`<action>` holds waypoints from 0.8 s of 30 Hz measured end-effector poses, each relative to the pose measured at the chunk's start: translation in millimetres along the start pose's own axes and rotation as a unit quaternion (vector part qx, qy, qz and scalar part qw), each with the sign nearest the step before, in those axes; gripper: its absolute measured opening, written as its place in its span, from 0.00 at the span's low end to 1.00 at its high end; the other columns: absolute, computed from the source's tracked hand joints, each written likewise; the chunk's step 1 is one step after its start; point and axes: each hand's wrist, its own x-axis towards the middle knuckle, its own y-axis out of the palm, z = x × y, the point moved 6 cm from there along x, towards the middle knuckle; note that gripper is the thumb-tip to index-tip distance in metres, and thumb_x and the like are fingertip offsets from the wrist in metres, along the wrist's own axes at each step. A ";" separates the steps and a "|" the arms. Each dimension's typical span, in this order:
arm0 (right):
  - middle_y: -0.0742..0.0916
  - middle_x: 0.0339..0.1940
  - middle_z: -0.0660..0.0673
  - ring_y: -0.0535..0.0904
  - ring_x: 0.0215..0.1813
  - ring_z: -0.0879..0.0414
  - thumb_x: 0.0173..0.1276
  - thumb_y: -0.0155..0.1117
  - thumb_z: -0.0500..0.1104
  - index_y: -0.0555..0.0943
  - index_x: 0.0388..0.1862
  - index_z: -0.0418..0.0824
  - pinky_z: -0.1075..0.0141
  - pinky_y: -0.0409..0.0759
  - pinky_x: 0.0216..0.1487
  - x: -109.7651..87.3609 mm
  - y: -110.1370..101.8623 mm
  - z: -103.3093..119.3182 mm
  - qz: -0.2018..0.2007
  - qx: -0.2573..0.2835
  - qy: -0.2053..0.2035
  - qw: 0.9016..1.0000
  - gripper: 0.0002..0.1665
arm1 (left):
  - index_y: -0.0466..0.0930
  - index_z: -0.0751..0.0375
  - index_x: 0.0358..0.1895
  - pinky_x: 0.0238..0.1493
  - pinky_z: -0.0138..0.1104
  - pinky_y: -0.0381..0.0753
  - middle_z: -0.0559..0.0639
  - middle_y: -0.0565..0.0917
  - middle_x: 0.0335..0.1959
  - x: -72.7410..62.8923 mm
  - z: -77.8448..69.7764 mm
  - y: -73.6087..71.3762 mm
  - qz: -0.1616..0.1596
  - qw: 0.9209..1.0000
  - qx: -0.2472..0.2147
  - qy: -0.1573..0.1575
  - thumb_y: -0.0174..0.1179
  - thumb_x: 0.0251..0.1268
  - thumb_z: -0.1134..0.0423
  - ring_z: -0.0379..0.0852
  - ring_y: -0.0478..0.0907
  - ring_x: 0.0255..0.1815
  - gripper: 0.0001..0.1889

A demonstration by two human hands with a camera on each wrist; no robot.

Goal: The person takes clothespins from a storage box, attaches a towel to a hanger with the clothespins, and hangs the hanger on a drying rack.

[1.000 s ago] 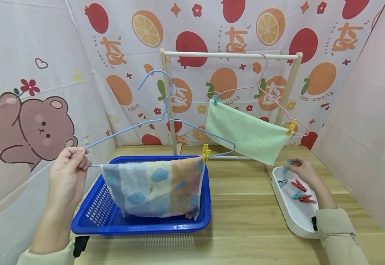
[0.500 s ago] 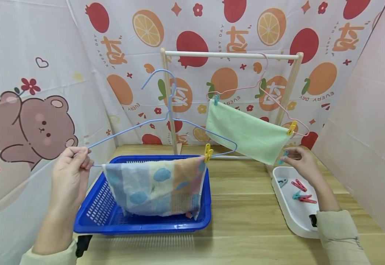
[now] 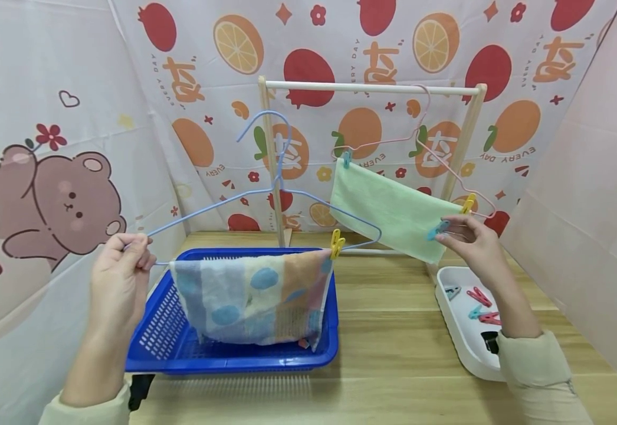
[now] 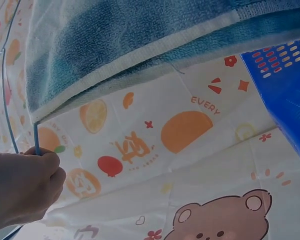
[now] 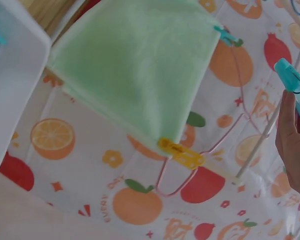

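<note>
My left hand (image 3: 120,274) grips the left end of a blue clothes hanger (image 3: 210,208). Over the hanger's lower bar drapes a striped towel (image 3: 252,301) with blue spots, and a yellow clothespin (image 3: 336,244) clamps its right corner. The towel hangs above a blue basket (image 3: 234,362). Between thumb and fingers, my right hand (image 3: 473,242) pinches a light-blue clothespin (image 3: 438,229), which also shows as the clothespin (image 5: 289,77) in the right wrist view. That hand is in front of the lower right part of a green cloth (image 3: 393,209) on a pink hanger (image 3: 383,143).
A wooden rack (image 3: 340,87) stands at the back and carries the pink hanger. On the right, a white tray (image 3: 454,336) contains several clothespins, among them a red clothespin (image 3: 479,296). A yellow clothespin (image 3: 468,203) and a blue clothespin (image 3: 347,159) fix the green cloth.
My right hand has lifted the light-blue clothespin out of the white tray and carried it up and left. The left hand and blue hanger have shifted slightly right.
</note>
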 end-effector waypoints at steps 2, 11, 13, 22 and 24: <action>0.80 0.48 0.44 0.77 0.48 0.62 0.62 0.65 0.45 0.71 0.57 0.36 0.76 0.75 0.45 0.0 2.8 8.2 -0.002 0.027 -0.008 1.000 0.27 | 0.67 0.70 0.34 0.26 0.28 0.55 0.54 0.63 0.31 -0.4 0.2 0.8 -0.002 1.000 0.001 0.001 0.47 0.68 0.72 0.43 0.52 0.25 0.04; 0.80 0.47 0.43 0.77 0.49 0.58 0.61 0.65 0.36 0.72 0.55 0.34 0.72 0.76 0.47 0.2 27.4 44.5 0.024 0.110 -0.066 0.991 0.23 | 0.67 0.69 0.36 0.27 0.27 0.57 0.54 0.61 0.31 -4.6 -0.8 4.0 -0.011 0.999 0.042 0.004 0.49 0.68 0.69 0.43 0.52 0.25 0.05; 0.80 0.46 0.42 0.77 0.49 0.56 0.60 0.65 0.34 0.72 0.54 0.33 0.70 0.76 0.47 0.6 34.6 53.4 0.034 0.124 -0.086 0.988 0.23 | 0.68 0.69 0.36 0.27 0.27 0.57 0.53 0.62 0.31 -4.8 -1.1 4.7 -0.014 0.999 0.047 0.007 0.49 0.68 0.69 0.43 0.52 0.25 0.05; 0.79 0.47 0.38 0.77 0.50 0.51 0.57 0.63 0.25 0.72 0.51 0.26 0.62 0.77 0.49 0.1 77.4 93.4 0.093 0.197 -0.158 0.963 0.22 | 0.67 0.69 0.36 0.27 0.27 0.57 0.53 0.61 0.30 -4.5 -0.7 4.4 -0.017 0.999 0.046 0.008 0.50 0.67 0.68 0.43 0.53 0.26 0.06; 0.79 0.46 0.37 0.77 0.50 0.51 0.57 0.62 0.23 0.72 0.51 0.25 0.61 0.77 0.49 -0.7 87.2 101.9 0.107 0.199 -0.174 0.959 0.21 | 0.67 0.69 0.36 0.27 0.27 0.58 0.53 0.61 0.30 -4.5 -0.2 3.9 -0.018 0.999 0.047 0.005 0.50 0.67 0.68 0.44 0.53 0.26 0.06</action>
